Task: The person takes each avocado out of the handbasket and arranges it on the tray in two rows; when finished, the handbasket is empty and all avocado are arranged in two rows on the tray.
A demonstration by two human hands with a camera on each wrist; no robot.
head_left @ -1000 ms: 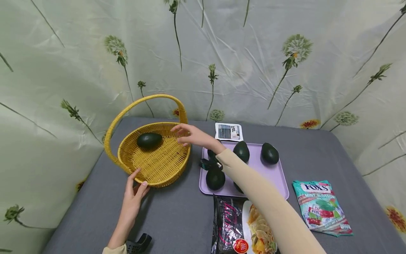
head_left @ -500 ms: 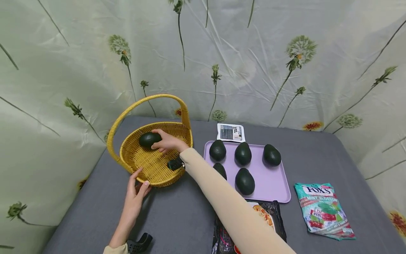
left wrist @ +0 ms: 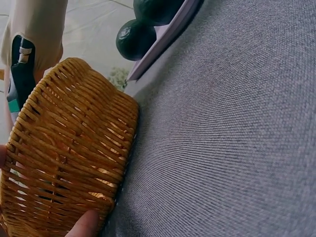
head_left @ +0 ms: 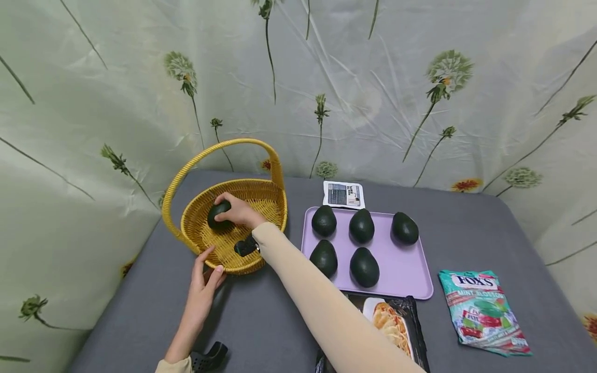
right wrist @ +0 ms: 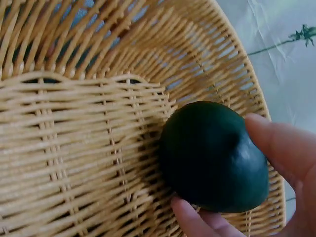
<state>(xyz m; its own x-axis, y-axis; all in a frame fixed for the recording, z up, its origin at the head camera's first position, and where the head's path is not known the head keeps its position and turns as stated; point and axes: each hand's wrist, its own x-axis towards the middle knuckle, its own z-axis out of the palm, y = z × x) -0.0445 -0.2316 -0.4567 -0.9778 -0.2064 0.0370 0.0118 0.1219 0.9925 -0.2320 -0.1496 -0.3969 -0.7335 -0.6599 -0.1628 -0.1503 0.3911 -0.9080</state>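
Inside the yellow wicker basket (head_left: 261, 259), my right hand (head_left: 238, 211) grips a dark green avocado (head_left: 218, 216). In the right wrist view the thumb lies on one side of the avocado (right wrist: 212, 158) and the fingers on the other, close over the woven floor. My left hand (head_left: 203, 290) holds the basket's near rim, fingers spread along it. A fingertip (left wrist: 85, 224) shows against the basket's outer wall (left wrist: 69, 143) in the left wrist view. The arched handle (head_left: 219, 147) stands up over the basket.
Right of the basket, a lilac tray (head_left: 396, 274) bears several avocados (head_left: 361, 226). A white packet (head_left: 343, 195) lies behind it. A black food pack (head_left: 394, 326), partly under my right sleeve, lies in front. A teal candy bag (head_left: 485, 313) is at the right.
My right hand has moved left from the basket's right side to the avocado, taken hold of it and turned it. The left hand has stayed at the rim. The view has shifted slightly.
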